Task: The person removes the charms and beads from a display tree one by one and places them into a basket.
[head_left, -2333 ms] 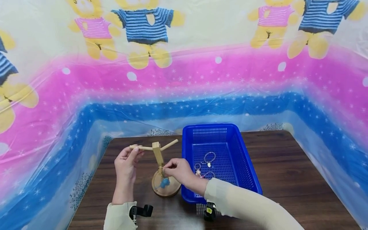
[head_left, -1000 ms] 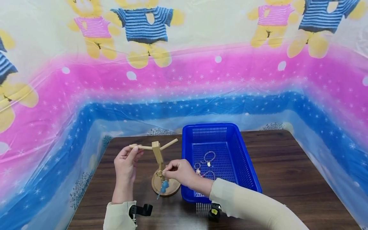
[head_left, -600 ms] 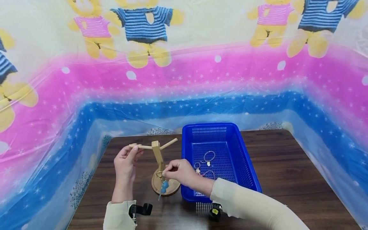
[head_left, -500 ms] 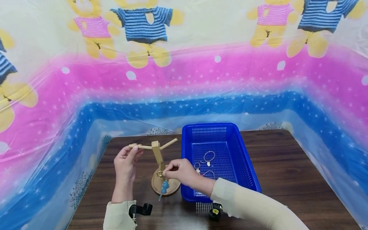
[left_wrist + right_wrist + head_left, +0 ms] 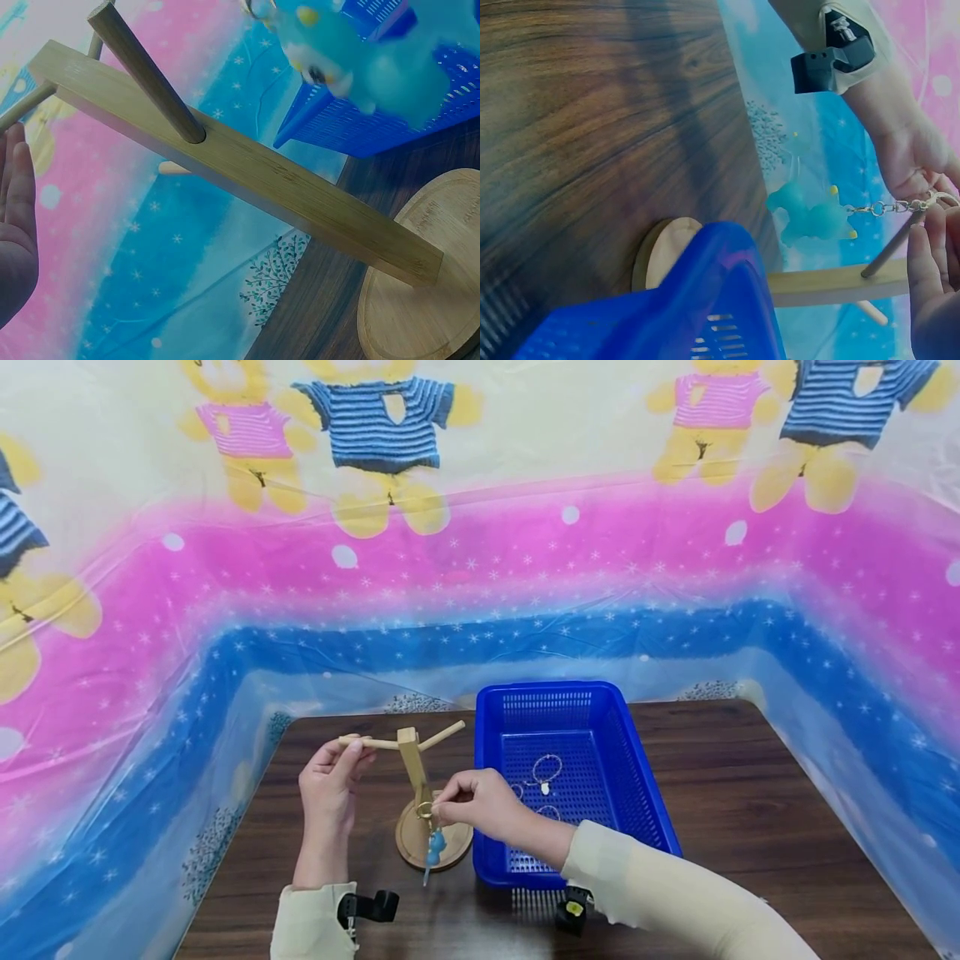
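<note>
My left hand (image 5: 330, 793) holds the left top peg of a wooden stand (image 5: 412, 764) between thumb and fingers. This stand has a square post, round pegs and a round base (image 5: 442, 860). In front of the post, my right hand (image 5: 486, 803) pinches the gold ring of a keychain (image 5: 436, 845) by its edge. A blue animal-shaped figure hangs from the ring on a short chain. In the right wrist view the keychain (image 5: 810, 214) dangles beside the post, its ring close to a peg tip. The figure (image 5: 322, 52) is blurred in the left wrist view.
A blue plastic basket (image 5: 652, 802) stands right of the stand, under my right forearm. Several beaded rings with charms lie in it, one with a white charm (image 5: 545, 788). The dark wooden table (image 5: 735, 793) is walled by a printed cloth (image 5: 480, 552).
My right hand has drawn the keychain a little toward me and to the right. The ring now shows as a fuller circle. The left hand and the stand have stayed put.
</note>
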A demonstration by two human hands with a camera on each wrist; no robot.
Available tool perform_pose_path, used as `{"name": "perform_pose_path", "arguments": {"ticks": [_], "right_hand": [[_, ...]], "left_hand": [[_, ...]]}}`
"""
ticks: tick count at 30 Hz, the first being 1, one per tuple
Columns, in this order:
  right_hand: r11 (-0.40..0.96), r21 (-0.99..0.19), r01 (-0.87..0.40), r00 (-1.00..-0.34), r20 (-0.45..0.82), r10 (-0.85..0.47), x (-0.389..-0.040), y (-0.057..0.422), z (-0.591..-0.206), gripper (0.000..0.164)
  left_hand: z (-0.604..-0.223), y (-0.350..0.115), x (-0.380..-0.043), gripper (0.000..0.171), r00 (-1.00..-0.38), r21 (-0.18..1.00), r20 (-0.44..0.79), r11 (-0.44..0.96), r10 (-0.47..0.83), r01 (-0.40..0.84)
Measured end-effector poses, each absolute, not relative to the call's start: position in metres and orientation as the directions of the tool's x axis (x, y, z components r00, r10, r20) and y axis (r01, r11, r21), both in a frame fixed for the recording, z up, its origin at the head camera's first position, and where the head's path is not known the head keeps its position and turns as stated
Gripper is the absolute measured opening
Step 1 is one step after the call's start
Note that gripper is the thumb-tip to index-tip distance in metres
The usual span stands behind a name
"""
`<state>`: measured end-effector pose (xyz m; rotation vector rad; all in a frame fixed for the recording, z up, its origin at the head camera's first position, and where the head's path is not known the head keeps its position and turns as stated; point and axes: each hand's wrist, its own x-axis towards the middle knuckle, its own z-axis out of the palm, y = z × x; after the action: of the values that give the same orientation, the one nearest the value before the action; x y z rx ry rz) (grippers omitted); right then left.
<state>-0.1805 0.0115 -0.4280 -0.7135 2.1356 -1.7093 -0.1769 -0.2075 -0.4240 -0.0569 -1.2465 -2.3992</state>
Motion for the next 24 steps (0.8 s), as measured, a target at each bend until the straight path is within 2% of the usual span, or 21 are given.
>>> {"name": "perform_pose_path", "arguments": {"ticks": [7,24], "right_hand": [[0.156,-0.976,-0.153,-0.822,0.038,-0.569,-0.186,0.024,-0.418,0.013],[0.258,-0.954,-0.153,-0.879,0.012,-0.477,-0.205,0.062,-0.392,0.014]], "left_hand": [[-0.424,-0.207,-0.177,0.025,-0.904,0.777,0.227,-0.492,-0.363,0.393],[-0.423,-0.208,-0.176,0.027,-0.905,0.791,0.218,-0.477,-0.365,0.383]]}}
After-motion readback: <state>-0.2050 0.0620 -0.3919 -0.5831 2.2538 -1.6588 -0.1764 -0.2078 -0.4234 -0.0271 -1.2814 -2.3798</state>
